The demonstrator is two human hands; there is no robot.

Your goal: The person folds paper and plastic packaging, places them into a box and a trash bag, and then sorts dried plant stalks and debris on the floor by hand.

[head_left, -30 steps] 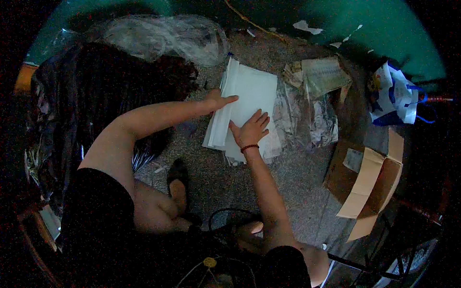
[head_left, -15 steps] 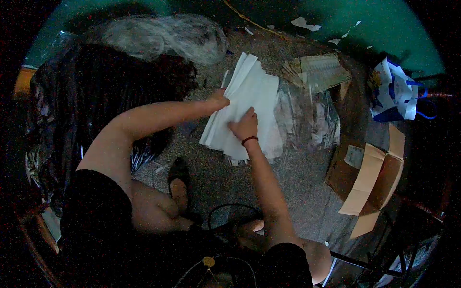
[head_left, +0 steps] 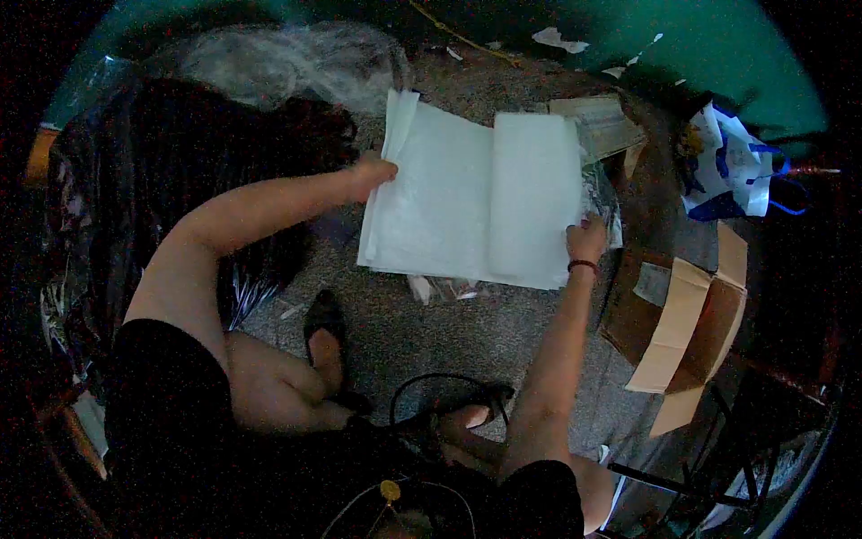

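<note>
A stack of thin white sheets (head_left: 449, 198), paper or soft foam, is spread out above the floor in front of me. Its right part is a folded-over panel (head_left: 536, 193). At the left edge my left hand (head_left: 373, 176) is closed on the sheets, where several layers are bunched together. My right hand (head_left: 586, 241), with a dark band at the wrist, pinches the lower right edge of the same sheets. Clear plastic (head_left: 612, 211) shows partly from behind them on the right.
Dark plastic-wrapped bulk (head_left: 180, 171) fills the left side, with clear crumpled plastic (head_left: 296, 63) behind it. An open cardboard box (head_left: 678, 328) lies to the right, below a white and blue bag (head_left: 729, 166). A flattened bundle (head_left: 602, 126) lies behind the sheets.
The sheets have been pulled from a gathered fan into a wide, flatter spread. My right hand has moved right to their edge; my left hand has shifted slightly left.
</note>
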